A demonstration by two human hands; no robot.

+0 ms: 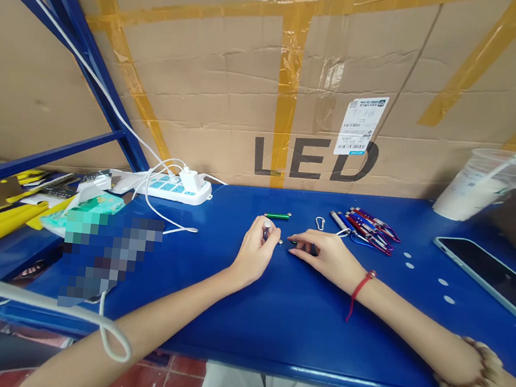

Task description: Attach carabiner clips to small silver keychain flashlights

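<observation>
My left hand (257,249) is closed round a small metal tube, whose silver end (267,224) shows above the thumb; the rest is hidden by the fingers. My right hand (323,254) hovers just right of it, thumb and forefinger slightly apart. A tiny dark-green piece (294,242) shows by its fingertips; whether they touch it is unclear. Between the hands lies a small silver bit (280,242). A green metal tube (277,216) rests behind my left hand. Beyond my right hand are a silver carabiner (320,223) and a pile of red, blue and silver pen-like tubes with clips (368,228).
Several white discs (442,281) dot the blue table (242,328) at right, near a phone (495,276) and a plastic cup with a straw (470,187). A power strip (179,189), cables and a tissue pack (88,211) are at left. A large cardboard box (232,91) stands behind.
</observation>
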